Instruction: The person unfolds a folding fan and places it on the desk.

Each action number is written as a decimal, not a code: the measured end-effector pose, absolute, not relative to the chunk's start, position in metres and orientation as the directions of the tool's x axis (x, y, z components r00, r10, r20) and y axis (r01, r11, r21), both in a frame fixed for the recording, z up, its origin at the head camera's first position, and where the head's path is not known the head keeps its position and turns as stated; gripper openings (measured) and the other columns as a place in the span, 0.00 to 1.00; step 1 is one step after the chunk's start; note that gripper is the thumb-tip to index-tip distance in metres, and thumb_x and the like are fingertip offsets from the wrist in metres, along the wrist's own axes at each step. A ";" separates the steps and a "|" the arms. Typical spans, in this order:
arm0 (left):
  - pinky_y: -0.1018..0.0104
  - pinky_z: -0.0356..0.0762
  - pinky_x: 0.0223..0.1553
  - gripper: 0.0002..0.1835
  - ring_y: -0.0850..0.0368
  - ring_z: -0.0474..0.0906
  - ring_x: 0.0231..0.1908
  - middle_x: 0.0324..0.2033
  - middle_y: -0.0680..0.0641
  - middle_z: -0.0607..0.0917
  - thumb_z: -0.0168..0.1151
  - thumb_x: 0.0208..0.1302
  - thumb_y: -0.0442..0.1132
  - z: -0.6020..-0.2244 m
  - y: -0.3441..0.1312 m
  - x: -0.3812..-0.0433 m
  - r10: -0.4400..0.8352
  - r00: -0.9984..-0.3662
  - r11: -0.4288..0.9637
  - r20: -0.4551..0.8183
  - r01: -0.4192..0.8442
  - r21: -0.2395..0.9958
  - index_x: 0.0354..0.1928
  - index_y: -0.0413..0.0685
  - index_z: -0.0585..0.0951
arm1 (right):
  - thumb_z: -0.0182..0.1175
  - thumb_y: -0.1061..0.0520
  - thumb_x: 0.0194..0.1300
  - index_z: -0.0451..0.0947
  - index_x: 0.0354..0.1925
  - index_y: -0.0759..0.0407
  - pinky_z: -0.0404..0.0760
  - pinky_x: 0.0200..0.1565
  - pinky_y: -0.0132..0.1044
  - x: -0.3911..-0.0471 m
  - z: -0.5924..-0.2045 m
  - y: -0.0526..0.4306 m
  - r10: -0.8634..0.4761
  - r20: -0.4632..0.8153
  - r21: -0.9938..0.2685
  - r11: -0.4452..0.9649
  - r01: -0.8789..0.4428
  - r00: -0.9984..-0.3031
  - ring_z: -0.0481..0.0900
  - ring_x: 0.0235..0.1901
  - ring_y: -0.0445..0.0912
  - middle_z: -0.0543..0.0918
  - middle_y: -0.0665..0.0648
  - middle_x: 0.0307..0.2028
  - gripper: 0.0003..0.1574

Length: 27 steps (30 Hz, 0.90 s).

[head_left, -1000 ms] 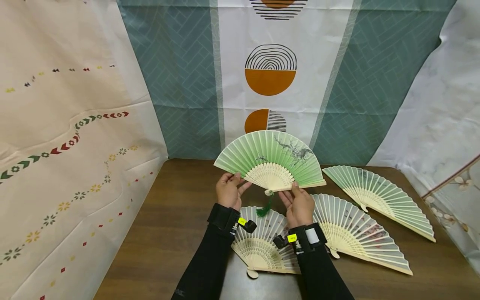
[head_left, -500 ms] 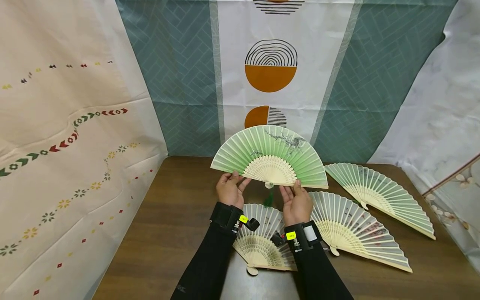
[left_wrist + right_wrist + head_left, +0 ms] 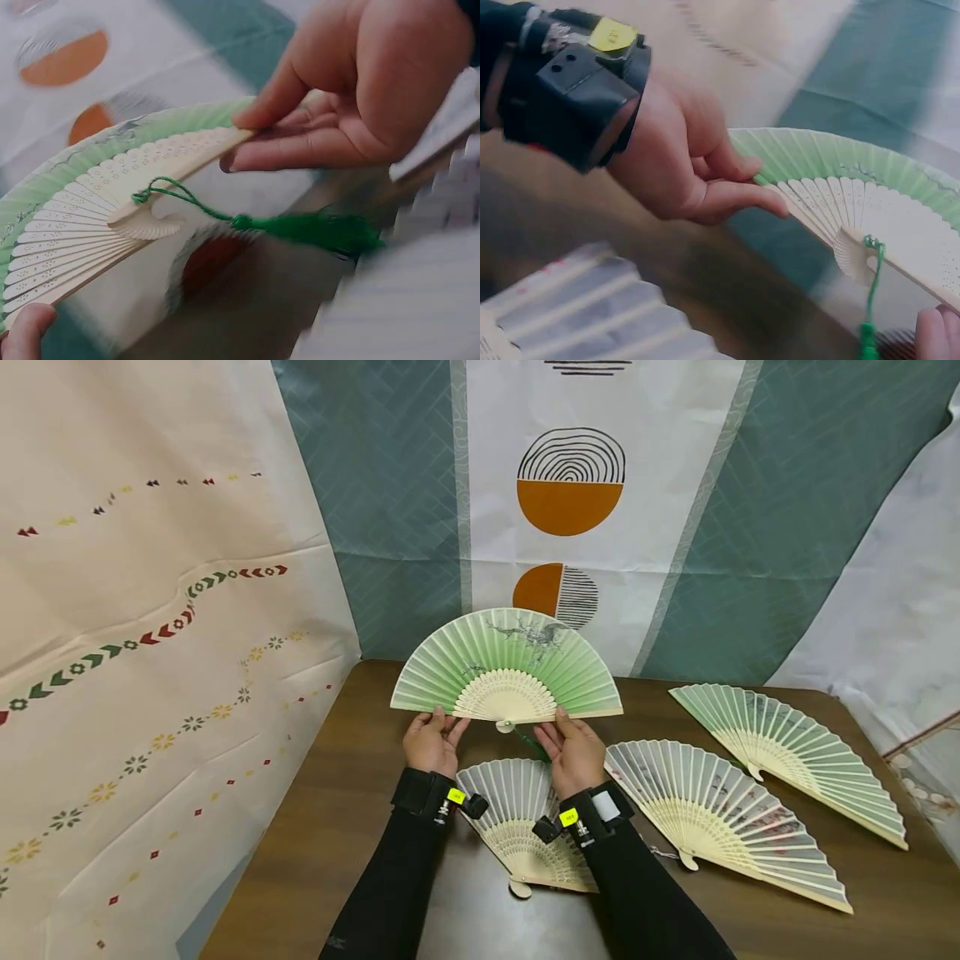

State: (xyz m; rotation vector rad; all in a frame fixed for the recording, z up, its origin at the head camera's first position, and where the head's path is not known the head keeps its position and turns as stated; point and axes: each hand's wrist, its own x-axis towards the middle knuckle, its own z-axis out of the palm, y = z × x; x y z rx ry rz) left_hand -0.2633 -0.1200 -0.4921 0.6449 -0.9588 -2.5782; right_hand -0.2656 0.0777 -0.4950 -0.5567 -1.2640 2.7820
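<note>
A spread green folding fan (image 3: 442, 664) with a dark branch print and pale ribs is held up in front of me, arc upward. My left hand (image 3: 431, 746) pinches its lower edge on the left between thumb and fingers. On the right, my right hand (image 3: 577, 758) grips the same edge in a like way. From the pivot hangs a green tassel (image 3: 319, 232), seen best in the left wrist view, where the right hand (image 3: 367, 82) shows large. The right wrist view shows the left hand (image 3: 671, 161) on the fan's guard stick.
Below the hands lies a white spread fan (image 3: 517, 827) on the brown table (image 3: 315, 843), partly covered by the right forearm. To the right lie a white fan with reddish flowers (image 3: 720, 814) and a pale green fan (image 3: 795, 747). A patterned cloth (image 3: 570, 552) hangs behind.
The fan has turned from tilted to nearly level. Both hands keep their grip on it, and the whole view has shifted, so table and cloth appear further right.
</note>
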 end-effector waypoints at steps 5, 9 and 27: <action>0.62 0.99 0.48 0.15 0.54 0.78 0.42 0.43 0.46 0.77 0.53 0.89 0.29 -0.499 -0.162 -0.250 -0.461 -0.818 -0.746 -0.345 0.147 0.649 0.36 0.43 0.70 | 0.58 0.62 0.90 0.82 0.50 0.65 0.97 0.52 0.33 -0.281 -0.496 0.047 0.079 -0.331 -0.790 -0.569 0.230 -0.940 0.92 0.40 0.41 0.87 0.53 0.46 0.08; 0.60 0.98 0.57 0.13 0.53 0.75 0.47 0.47 0.45 0.76 0.51 0.90 0.30 -0.503 -0.189 -0.236 -0.472 -0.797 -0.747 -0.377 0.134 0.651 0.39 0.41 0.73 | 0.57 0.64 0.90 0.79 0.66 0.73 0.96 0.49 0.29 -0.291 -0.499 0.025 0.002 -0.383 -0.804 -0.493 0.332 -0.924 0.91 0.38 0.40 0.85 0.56 0.43 0.16; 0.45 0.76 0.82 0.29 0.45 0.66 0.86 0.79 0.38 0.71 0.48 0.92 0.34 -0.504 -0.221 -0.214 -0.448 -0.755 -0.697 -0.479 -0.041 0.716 0.87 0.39 0.59 | 0.54 0.73 0.86 0.67 0.78 0.82 0.96 0.53 0.29 -0.311 -0.504 0.003 -0.118 -0.510 -0.763 -0.395 0.512 -0.852 0.90 0.33 0.40 0.81 0.76 0.65 0.28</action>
